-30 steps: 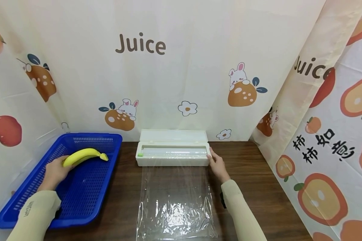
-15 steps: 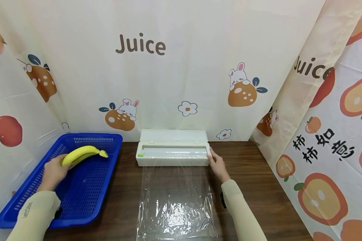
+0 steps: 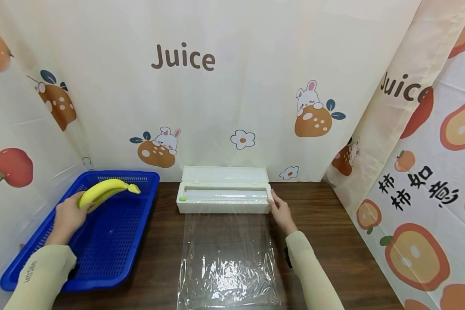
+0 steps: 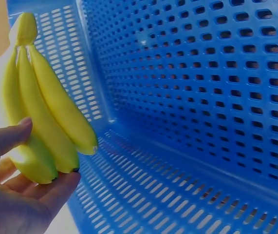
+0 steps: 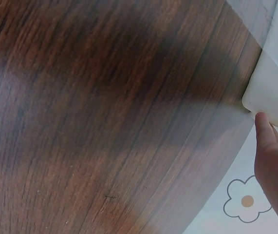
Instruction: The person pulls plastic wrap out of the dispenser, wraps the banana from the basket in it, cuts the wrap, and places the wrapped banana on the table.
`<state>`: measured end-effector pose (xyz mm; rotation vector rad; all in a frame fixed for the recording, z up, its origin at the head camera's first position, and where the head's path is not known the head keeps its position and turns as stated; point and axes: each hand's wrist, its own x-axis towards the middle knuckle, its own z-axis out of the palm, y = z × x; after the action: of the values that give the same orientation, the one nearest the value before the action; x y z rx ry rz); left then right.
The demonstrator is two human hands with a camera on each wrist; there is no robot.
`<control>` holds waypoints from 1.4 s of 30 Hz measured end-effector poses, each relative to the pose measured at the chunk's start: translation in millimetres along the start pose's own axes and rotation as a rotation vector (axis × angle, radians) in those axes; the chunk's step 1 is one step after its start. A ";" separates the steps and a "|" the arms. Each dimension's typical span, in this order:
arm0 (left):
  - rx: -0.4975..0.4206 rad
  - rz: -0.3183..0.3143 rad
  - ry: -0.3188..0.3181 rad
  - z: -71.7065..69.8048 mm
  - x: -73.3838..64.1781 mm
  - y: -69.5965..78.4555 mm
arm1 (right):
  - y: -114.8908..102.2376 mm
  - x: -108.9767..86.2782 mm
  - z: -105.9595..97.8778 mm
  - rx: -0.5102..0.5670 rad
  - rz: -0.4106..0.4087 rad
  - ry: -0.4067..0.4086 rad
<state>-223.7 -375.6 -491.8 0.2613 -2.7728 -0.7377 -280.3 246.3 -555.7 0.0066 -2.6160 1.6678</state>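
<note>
My left hand (image 3: 69, 217) grips a bunch of yellow bananas (image 3: 102, 192) by its lower end and holds it over the blue plastic basket (image 3: 149, 224). Three bananas joined at the stem show in the left wrist view, the thumb across one side and fingers behind. At the back of the table, my right hand (image 3: 282, 213) holds the right end of a white cling film dispenser (image 3: 222, 208). Its lid (image 3: 224, 174) stands raised, with the film roll (image 3: 224, 195) inside. A clear sheet of cling film (image 3: 228, 258) stretches from the dispenser toward the front of the table.
Dark wood-grain table (image 3: 314, 241) lies under everything. A printed curtain (image 3: 236, 99) rises right behind the dispenser, and similar cloth (image 3: 414, 206) closes off the sides. A small green slider (image 3: 182, 198) sits at the dispenser's left end.
My left hand has lifted the bananas slightly and tipped them a little more upright. The right hand stays at the dispenser's end. The head view has shifted slightly.
</note>
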 end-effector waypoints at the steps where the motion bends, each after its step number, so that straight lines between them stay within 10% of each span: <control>1: -0.001 -0.002 -0.001 -0.9 0.0 0.7 | 0.0 0.8 0.2 0.001 -0.003 0.001; 42: -0.049 0.155 -0.017 -30.9 -12.9 94.7 | -5.4 -3.8 0.9 -0.010 -0.006 0.028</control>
<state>-212.4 -305.9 -420.4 0.0305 -2.7484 -0.7704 -276.4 243.0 -551.3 -0.0096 -2.6018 1.6407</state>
